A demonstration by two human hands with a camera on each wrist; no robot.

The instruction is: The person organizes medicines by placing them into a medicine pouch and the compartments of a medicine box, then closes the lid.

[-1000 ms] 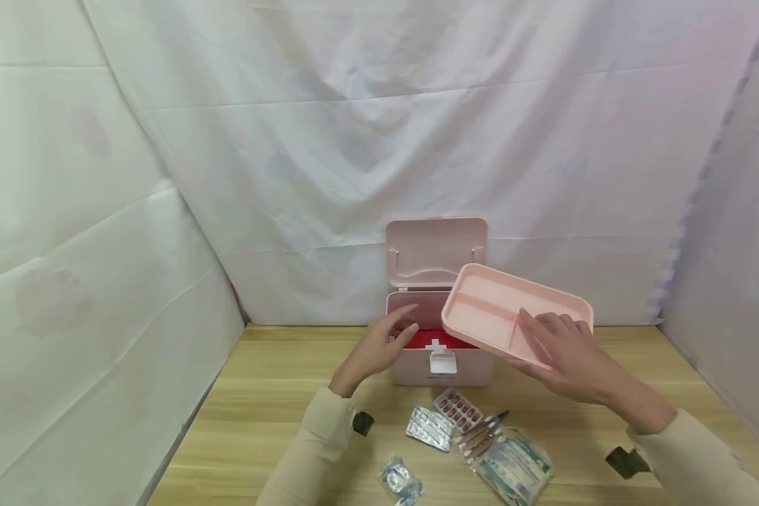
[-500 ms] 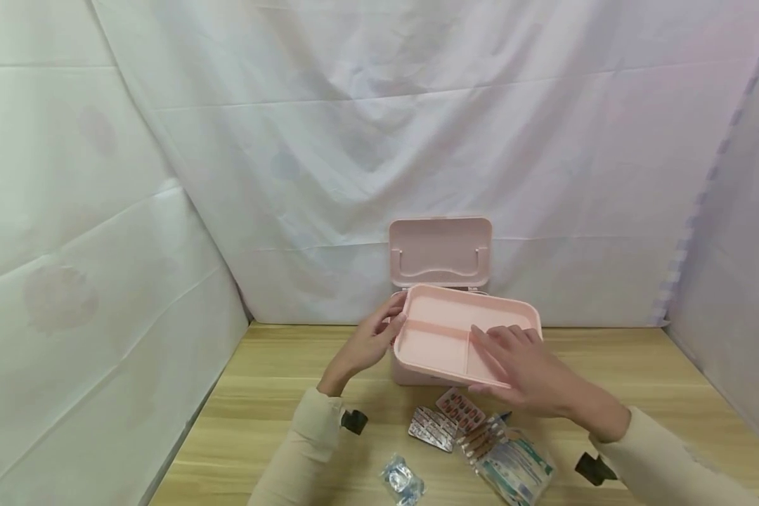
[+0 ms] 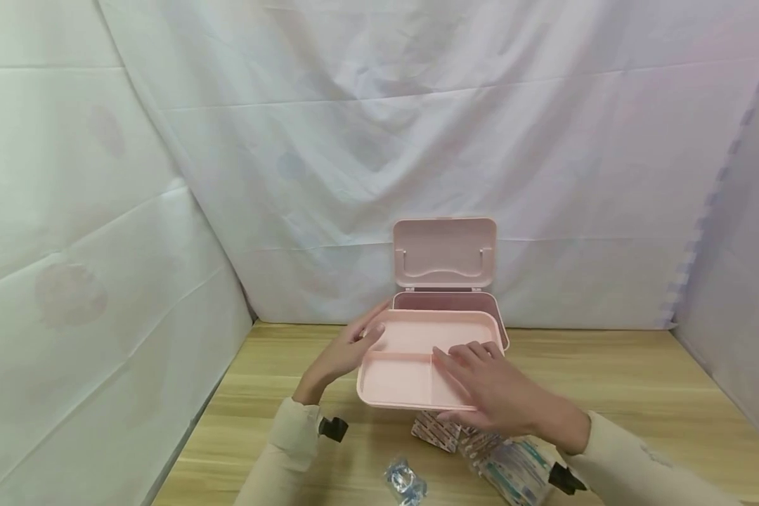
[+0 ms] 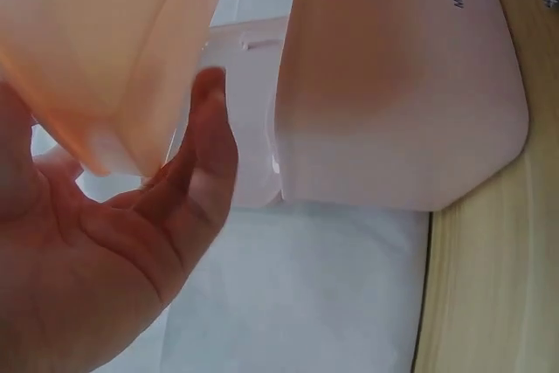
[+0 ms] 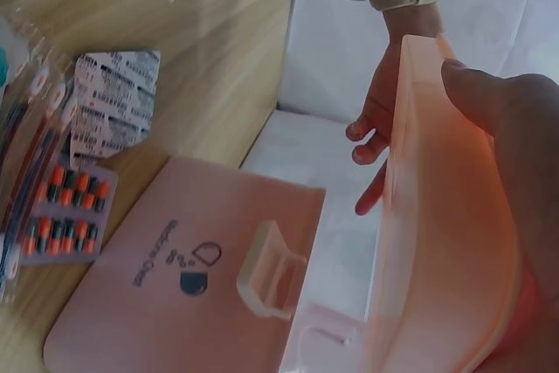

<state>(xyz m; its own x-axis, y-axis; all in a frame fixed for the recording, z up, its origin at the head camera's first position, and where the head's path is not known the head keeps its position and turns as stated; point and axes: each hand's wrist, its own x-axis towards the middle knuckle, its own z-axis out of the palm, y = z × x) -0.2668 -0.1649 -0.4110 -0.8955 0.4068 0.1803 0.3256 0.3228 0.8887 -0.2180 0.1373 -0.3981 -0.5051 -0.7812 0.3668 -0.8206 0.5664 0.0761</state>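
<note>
A pink divided tray (image 3: 395, 379) is held in the air in front of and over the medicine box (image 4: 384, 120), its front edge tipped toward me. My left hand (image 3: 341, 353) grips the tray's left end, thumb at the rim and fingers curved round the outside. At the right front, my right hand (image 3: 490, 388) pinches the tray, fingers reaching inside by the divider and thumb under the front edge. Behind the tray, the box stands with its pink lid (image 3: 444, 246) raised. The tray hides most of the box's front in the head view.
Before the box on the wooden table (image 3: 278, 393) lie a silver blister pack (image 3: 435, 431), a blister pack of orange-and-black capsules (image 5: 65, 216), a bag of swabs (image 5: 35, 128), a green-and-white packet (image 3: 515, 469) and a small clear-blue packet (image 3: 406, 482). White cloth (image 3: 316, 176) hangs behind.
My right hand has brought the tray left and down from the box's right side and levelled it sideways. My left hand, free at first, has taken hold of the tray's left end.
</note>
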